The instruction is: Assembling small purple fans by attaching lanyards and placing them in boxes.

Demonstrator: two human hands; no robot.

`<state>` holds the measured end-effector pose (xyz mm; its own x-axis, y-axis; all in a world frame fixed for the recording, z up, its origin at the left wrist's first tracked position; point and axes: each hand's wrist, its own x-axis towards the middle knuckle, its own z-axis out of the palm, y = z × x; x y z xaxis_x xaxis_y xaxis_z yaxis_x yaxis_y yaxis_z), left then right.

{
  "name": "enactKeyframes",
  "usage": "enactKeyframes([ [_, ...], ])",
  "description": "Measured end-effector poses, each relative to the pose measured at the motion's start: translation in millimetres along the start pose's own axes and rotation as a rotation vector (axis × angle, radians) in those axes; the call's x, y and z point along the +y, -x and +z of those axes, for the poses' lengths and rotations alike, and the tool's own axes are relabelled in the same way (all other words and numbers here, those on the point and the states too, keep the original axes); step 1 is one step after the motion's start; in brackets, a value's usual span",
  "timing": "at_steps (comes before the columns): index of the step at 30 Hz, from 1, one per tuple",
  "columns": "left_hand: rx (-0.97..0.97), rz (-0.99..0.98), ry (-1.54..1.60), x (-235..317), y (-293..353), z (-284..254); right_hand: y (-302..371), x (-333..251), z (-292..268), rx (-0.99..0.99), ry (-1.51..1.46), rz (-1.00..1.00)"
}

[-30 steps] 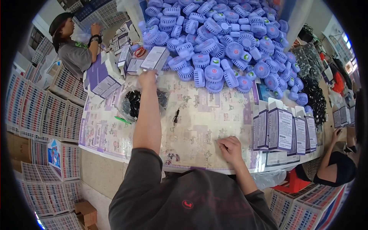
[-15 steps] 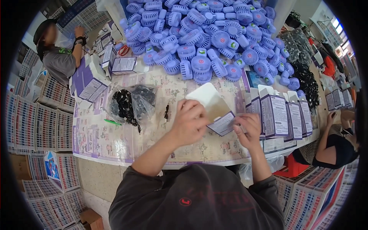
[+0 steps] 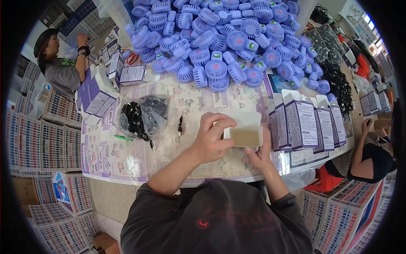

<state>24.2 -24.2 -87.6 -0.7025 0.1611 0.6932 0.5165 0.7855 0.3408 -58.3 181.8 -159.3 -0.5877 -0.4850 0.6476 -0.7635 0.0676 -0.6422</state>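
Between my two hands is a small open carton (image 3: 244, 137), its mouth facing me and its inside bare cardboard. A white flap stands up along its far edge. My left hand (image 3: 215, 137) grips the left side, fingers curled over the rim. My right hand (image 3: 261, 153) holds the right side, with the thumb at the near edge. To the left of my left hand, a short bundled black cable (image 3: 180, 125) lies on the table. Farther left is a clear plastic bag (image 3: 157, 112) with black cables (image 3: 132, 114) spilling from it.
A big heap of lilac handheld fans (image 3: 220, 46) covers the table's far side. Several purple-and-white cartons (image 3: 301, 125) stand at the right, near a pile of black cables (image 3: 334, 82). At left are a larger purple box (image 3: 96, 91), red scissors (image 3: 133, 58) and a co-worker (image 3: 63, 63).
The carton has turned from tilted and flattened-looking to squared, with its mouth toward me. My right hand has moved left and closed on its side.
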Motion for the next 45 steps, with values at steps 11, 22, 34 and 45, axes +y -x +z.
enactKeyframes([
  [11, 0.046, -0.269, -0.227, -115.9, -77.8, 46.2, 24.3, 10.3, -0.5, -0.272, -0.394, 0.532],
  [22, 0.392, -0.577, 1.073, -69.4, -89.7, 25.1, 32.4, 7.5, 9.1, -0.176, -0.449, 0.609],
  [34, 0.311, -0.286, 0.998, 14.8, -61.3, -23.6, 36.2, 13.7, 11.0, -0.172, -0.479, 0.629],
  [45, -0.131, -0.048, 0.186, -10.2, -32.1, -35.3, 37.4, 12.7, 7.5, -0.192, -0.457, 0.683],
])
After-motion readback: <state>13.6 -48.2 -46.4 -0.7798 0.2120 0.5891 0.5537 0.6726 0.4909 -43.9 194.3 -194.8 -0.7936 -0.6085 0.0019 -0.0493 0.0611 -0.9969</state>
